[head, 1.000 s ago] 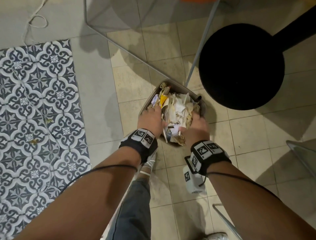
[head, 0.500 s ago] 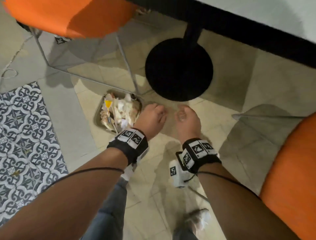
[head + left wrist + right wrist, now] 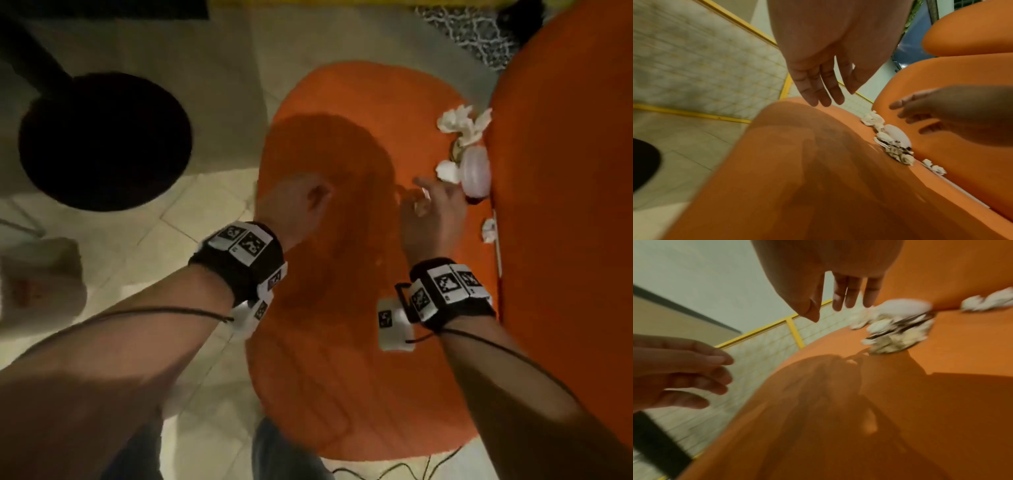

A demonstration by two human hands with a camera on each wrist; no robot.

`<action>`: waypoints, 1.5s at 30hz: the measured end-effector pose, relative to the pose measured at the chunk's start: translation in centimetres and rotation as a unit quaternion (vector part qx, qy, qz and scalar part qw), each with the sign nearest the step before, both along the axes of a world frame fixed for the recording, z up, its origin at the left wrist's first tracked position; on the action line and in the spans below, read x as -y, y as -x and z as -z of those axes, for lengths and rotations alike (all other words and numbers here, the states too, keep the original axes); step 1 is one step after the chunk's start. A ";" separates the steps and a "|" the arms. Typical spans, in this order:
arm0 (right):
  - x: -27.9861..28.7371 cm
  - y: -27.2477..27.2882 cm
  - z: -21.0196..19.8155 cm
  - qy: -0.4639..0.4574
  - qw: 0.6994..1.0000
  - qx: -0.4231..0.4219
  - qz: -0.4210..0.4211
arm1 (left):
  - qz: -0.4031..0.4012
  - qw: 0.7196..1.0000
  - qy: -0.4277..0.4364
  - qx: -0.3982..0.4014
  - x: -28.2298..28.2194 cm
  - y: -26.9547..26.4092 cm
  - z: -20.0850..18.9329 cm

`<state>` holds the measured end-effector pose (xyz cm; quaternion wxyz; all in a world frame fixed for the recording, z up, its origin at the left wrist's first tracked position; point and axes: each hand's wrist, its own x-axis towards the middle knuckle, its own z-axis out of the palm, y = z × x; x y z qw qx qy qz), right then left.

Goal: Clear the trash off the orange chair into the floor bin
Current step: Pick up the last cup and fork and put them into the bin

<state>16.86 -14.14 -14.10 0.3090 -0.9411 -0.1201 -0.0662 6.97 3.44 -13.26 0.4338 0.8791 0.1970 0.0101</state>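
The orange chair fills the middle of the head view, with its backrest at the right. Trash lies along the crease between seat and backrest: a crumpled white tissue, a pale plastic cup, small paper scraps and a thin white stick. The same trash pile shows in both wrist views. My right hand hovers just short of the cup, fingers spread and empty. My left hand hangs over the seat's left part, fingers straight and empty. The floor bin is out of view.
A black round table base stands on the tiled floor to the left of the chair. A white box-like object sits at the far left edge. Thin black cables lie on the floor below the seat's front.
The view has swung from the floor bin to the orange chair. Both hands left the bin's trash and moved up over the seat, the right one reaching toward the trash.
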 end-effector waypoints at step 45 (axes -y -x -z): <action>4.6 -9.2 4.2 -0.071 0.904 -0.245 0.343 | 0.228 0.950 0.089 -0.191 11.1 -30.5 -0.1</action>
